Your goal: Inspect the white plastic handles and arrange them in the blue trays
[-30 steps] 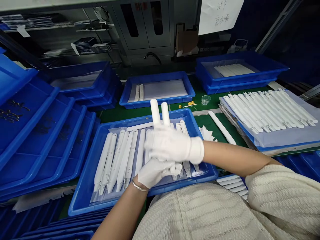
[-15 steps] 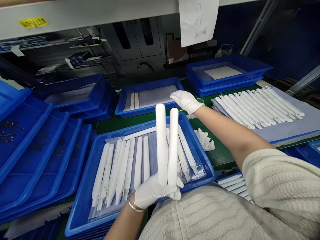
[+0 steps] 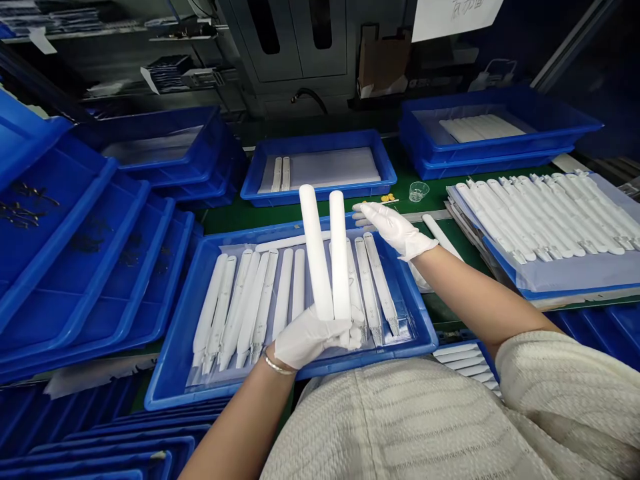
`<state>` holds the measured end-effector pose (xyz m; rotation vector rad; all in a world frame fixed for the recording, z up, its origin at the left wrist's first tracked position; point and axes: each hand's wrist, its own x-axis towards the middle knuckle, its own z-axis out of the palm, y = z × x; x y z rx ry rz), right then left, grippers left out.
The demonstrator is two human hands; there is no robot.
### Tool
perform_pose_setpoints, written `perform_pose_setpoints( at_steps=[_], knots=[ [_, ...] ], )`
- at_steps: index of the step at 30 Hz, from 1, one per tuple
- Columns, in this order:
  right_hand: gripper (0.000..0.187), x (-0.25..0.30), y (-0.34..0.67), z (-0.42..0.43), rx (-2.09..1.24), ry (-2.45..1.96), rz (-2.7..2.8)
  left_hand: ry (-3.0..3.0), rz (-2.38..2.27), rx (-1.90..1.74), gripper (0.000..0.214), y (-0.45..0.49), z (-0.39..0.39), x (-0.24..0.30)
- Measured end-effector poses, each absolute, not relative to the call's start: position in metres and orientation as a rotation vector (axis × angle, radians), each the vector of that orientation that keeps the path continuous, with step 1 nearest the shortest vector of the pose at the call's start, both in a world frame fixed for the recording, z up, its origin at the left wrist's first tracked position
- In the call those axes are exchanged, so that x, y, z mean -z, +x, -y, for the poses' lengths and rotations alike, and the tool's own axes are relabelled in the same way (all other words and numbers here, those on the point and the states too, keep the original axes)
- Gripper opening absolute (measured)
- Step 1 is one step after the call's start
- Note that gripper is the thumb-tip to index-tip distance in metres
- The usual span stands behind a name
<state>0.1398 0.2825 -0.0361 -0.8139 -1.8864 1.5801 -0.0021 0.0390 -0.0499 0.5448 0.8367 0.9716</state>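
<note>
My left hand (image 3: pixel 315 337), in a white glove, is closed around the lower ends of two long, smooth white plastic strips with rounded tips, the left strip (image 3: pixel 316 253) and the right strip (image 3: pixel 341 260). Both stand up from the hand, slightly fanned apart. Beneath them is a blue tray (image 3: pixel 167 363) holding several similar white pieces (image 3: pixel 235 307), some with slotted ends and fittings. My right hand (image 3: pixel 393 230), also gloved, hovers by that tray's far right edge, fingers stretched out, holding nothing I can see. Beyond its fingertips lie small yellow pieces (image 3: pixel 387 198).
A clear cup (image 3: pixel 419 192) and another white strip (image 3: pixel 441 235) are on the green bench. Behind stands a blue tray (image 3: pixel 320 138) with two white pieces. Stacked blue trays (image 3: pixel 115 267) rise at left. At right, white pieces (image 3: pixel 545 217) lie in rows on a sheet.
The view has tilted down. My right hand has come back from the rear tray's corner to the near tray's far right edge. My left hand still holds both strips.
</note>
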Motion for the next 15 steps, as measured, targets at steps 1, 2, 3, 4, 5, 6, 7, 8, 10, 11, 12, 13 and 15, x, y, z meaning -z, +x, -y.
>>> perform_pose_setpoints(
  at_steps=[1,2,3,4,5,6,7,8,10,11,12,13,15],
  knots=[
    [0.062,0.036,0.14,-0.276,-1.654,-0.821,1.893,0.541,-0.839,-0.977,0.036,-0.001,-0.04,0.05],
    [0.064,0.035,0.14,-0.27,-1.698,-0.824,1.911,0.538,-0.839,-0.98,0.036,-0.001,-0.04,0.05],
    [0.066,0.034,0.14,-0.262,-1.688,-0.828,1.941,0.538,-0.834,-0.983,0.036,0.0,-0.04,0.049],
    [0.067,0.032,0.141,-0.253,-1.612,-0.833,1.985,0.539,-0.828,-0.988,0.036,0.001,-0.041,0.049],
    [0.068,0.031,0.141,-0.244,-1.474,-0.832,2.04,0.536,-0.825,-0.996,0.036,0.001,-0.042,0.048],
    [0.069,0.029,0.141,-0.234,-1.297,-0.809,2.099,0.531,-0.832,-1.002,0.037,0.002,-0.042,0.047],
    [0.07,0.028,0.14,-0.224,-1.113,-0.761,2.157,0.519,-0.849,-1.007,0.038,0.003,-0.043,0.047],
    [0.072,0.028,0.139,-0.214,-0.95,-0.692,2.209,0.506,-0.875,-1.015,0.039,0.003,-0.044,0.047],
    [0.078,0.027,0.136,-0.198,-0.746,-0.547,2.293,0.48,-0.925,-1.023,0.041,0.005,-0.046,0.047],
    [0.082,0.027,0.134,-0.192,-0.7,-0.501,2.317,0.474,-0.936,-1.024,0.041,0.005,-0.046,0.047],
    [0.086,0.026,0.132,-0.189,-0.687,-0.493,2.319,0.474,-0.937,-1.022,0.042,0.005,-0.046,0.048],
    [0.089,0.026,0.131,-0.189,-0.709,-0.529,2.301,0.48,-0.935,-1.017,0.042,0.006,-0.046,0.049],
    [0.092,0.022,0.13,-0.193,-0.872,-0.695,2.198,0.506,-0.924,-0.999,0.042,0.005,-0.044,0.052]
  ],
)
